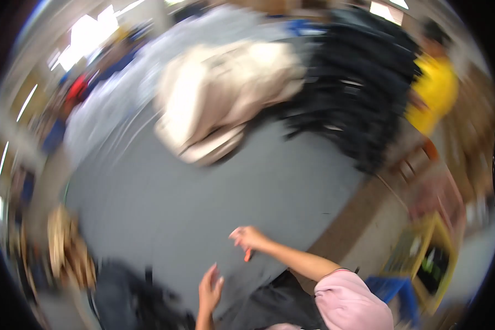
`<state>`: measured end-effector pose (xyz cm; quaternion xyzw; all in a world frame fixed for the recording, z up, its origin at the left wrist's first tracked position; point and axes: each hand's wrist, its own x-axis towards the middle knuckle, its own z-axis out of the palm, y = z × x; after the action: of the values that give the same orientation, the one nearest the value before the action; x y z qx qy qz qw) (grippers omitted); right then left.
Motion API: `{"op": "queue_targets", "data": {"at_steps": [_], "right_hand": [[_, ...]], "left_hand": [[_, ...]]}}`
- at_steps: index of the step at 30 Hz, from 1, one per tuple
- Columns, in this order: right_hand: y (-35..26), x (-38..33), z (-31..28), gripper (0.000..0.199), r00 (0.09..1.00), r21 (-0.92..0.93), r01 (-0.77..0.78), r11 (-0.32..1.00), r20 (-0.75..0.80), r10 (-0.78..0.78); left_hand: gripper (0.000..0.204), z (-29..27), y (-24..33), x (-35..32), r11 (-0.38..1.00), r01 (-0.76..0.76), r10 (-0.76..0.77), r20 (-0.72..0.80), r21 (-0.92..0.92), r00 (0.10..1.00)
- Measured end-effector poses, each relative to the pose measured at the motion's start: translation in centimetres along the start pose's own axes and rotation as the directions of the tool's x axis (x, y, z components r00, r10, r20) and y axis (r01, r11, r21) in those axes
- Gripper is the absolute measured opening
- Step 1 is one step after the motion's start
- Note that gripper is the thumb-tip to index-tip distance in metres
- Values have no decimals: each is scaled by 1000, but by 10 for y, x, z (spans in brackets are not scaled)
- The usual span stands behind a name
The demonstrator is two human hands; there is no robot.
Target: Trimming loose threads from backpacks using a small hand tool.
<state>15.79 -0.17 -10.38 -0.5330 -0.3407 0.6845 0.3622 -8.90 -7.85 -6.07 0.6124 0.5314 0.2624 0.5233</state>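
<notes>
My right hand [249, 238] is over the near part of a grey tabletop [203, 203]. Its fingers are curled around a small orange object [248, 254], which pokes out below the palm; blur hides what kind it is. To the left and nearer, my left hand [209, 289] is raised with thumb and fingers apart, holding nothing. Black cloth [272, 302] lies right in front of me, below both hands. Farther off on the table sits a bulky heap of beige fabric [225, 93], apart from my hands.
A tall stack of black fabric pieces [363, 82] stands at the far right of the table. Beyond it is a person in a yellow top [434, 91]. A yellow crate [418, 258] and a blue stool [393, 289] are at right; a dark bundle [124, 297] is at lower left.
</notes>
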Motion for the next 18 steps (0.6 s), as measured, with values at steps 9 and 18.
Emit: {"op": "queue_targets", "data": {"at_steps": [9, 18], "right_hand": [[18, 36, 155, 23, 972, -204, 36, 978, 233, 13], [-1, 9, 295, 23, 881, -330, 59, 942, 461, 106]], "left_hand": [[34, -177, 2, -170, 984, -2, 170, -947, 177, 271], [51, -321, -97, -289, 981, 127, -149, -989, -148, 5]]}}
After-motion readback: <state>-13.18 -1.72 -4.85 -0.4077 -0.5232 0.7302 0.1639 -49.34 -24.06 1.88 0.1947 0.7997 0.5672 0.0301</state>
